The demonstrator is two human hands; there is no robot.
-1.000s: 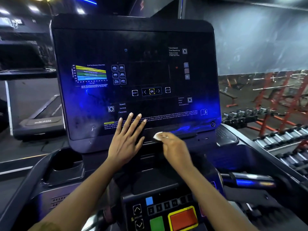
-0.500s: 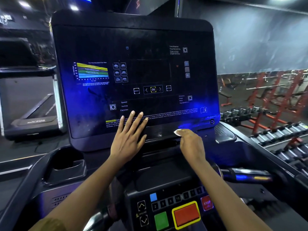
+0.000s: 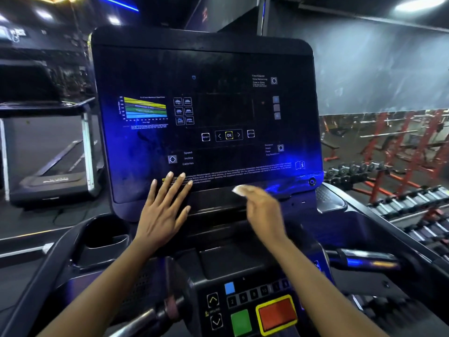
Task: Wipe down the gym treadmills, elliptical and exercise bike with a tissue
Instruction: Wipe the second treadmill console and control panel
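At the left edge of the frame a second treadmill [image 3: 56, 176] stands well apart, untouched. By the task it is due a wipe too. Nearer, at lower left, the cup holder [image 3: 104, 235] sits in the arm of the machine being cleaned. The left hand [image 3: 161, 210] lies flat on the bottom of the console [image 3: 206, 105], left of centre. Its fingers are straight and fanned apart, the tips over the yellow-marked warning text and the palm on the lower bezel. It holds nothing, and I judge it is there to brace the panel against the push of wiping. Just to its right, mid-frame, the tissue [image 3: 239, 190] shows as a small white scrap at the lip under the glass, poking out past the tips of the right hand [image 3: 263, 210]. That hand is smeared by motion, so the lie of each finger cannot be told. They look bunched together and curled on the tissue — a grip suited to sweeping along the ledge rather than dabbing. The glass above looks smudged under the blue light, so much of the console is probably unwiped. Below the wrist sits the red button [image 3: 275, 313], clear of both hands — worth keeping clear of. At far right, dumbbells [image 3: 413, 198] line a rack.
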